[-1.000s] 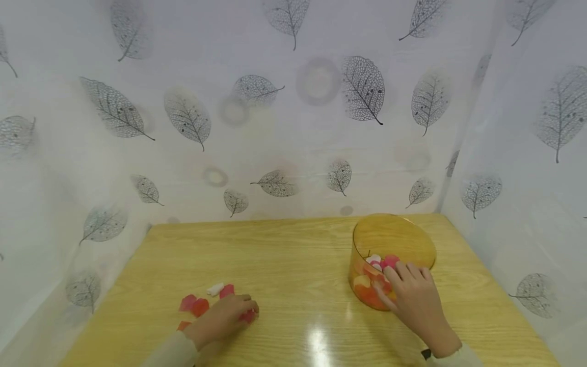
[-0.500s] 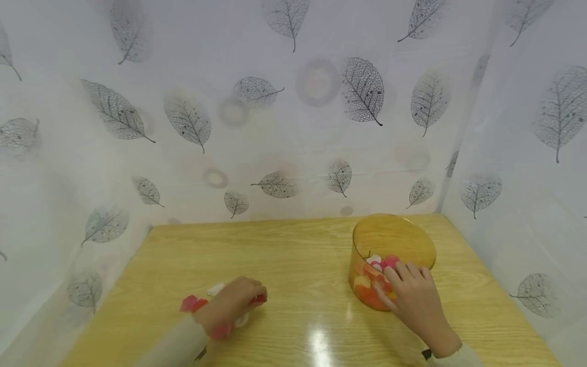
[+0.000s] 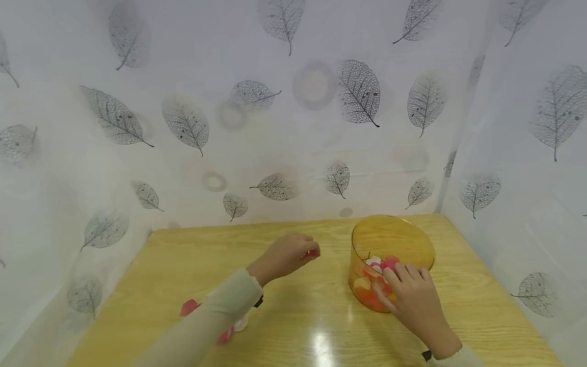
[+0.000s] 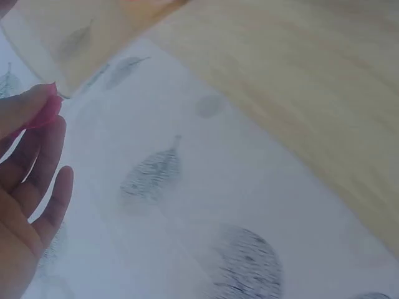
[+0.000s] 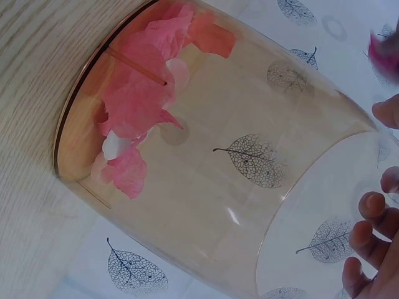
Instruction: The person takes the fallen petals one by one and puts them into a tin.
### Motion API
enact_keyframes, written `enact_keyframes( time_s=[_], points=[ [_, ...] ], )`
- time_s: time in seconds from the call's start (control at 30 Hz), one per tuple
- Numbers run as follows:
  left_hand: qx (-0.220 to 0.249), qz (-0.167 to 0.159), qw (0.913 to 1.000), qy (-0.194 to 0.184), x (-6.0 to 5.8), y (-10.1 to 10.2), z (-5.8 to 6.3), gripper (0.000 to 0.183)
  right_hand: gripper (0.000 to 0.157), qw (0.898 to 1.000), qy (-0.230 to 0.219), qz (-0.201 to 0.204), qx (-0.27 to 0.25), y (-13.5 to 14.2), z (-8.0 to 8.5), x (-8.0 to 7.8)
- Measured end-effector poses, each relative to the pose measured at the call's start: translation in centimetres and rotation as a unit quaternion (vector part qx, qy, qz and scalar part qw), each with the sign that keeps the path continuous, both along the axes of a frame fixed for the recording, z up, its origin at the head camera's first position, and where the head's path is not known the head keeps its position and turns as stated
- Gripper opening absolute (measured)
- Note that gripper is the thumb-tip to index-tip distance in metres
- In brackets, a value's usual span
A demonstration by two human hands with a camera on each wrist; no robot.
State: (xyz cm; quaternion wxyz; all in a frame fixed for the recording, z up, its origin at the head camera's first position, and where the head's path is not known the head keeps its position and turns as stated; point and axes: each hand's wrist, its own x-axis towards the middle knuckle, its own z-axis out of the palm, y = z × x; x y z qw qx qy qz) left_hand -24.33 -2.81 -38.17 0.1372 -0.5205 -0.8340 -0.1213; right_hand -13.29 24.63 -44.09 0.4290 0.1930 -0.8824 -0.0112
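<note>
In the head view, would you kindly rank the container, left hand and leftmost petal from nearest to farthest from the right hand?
1. Container, by the right hand.
2. Left hand, left of the container.
3. Leftmost petal, farther left.

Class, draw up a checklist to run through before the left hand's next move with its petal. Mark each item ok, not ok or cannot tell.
1. Petal secured: ok. The left hand pinches a deep-pink petal.
2. Container stable: ok. The transparent amber container stands upright on the wooden table.
3. Opening uncovered: ok. No lid shows over its slanted rim.
4. Container steadied: cannot tell. The right hand is at its near side, but firm contact is unclear.
5. Petal above the opening: not ok. The left hand is off to the container's left.
6. Table petals collected: not ok. Loose petals lie around the left sleeve.
</note>
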Motion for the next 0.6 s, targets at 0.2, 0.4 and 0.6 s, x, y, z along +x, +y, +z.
enact_keyframes(
  time_s=[0.2, 0.4, 0.6],
  points=[
    [0.035, -0.025, 0.9990, -0.006, -1.9, 6.3, 2.5, 0.009, 0.055, 1.000, 0.002, 0.006, -0.009, 0.0, 0.0, 0.1],
    [-0.012, 0.002, 0.9999, -0.012, -2.9, 12.0, 3.4, 0.013, 0.056, 1.000, -0.001, 0.006, -0.010, 0.0, 0.0, 0.1],
    [-0.053, 0.024, 0.9980, -0.024, -3.9, 15.7, 2.2, 0.015, 0.052, 1.000, 0.001, -0.002, -0.004, 0.1, -0.1, 0.0]
  ],
)
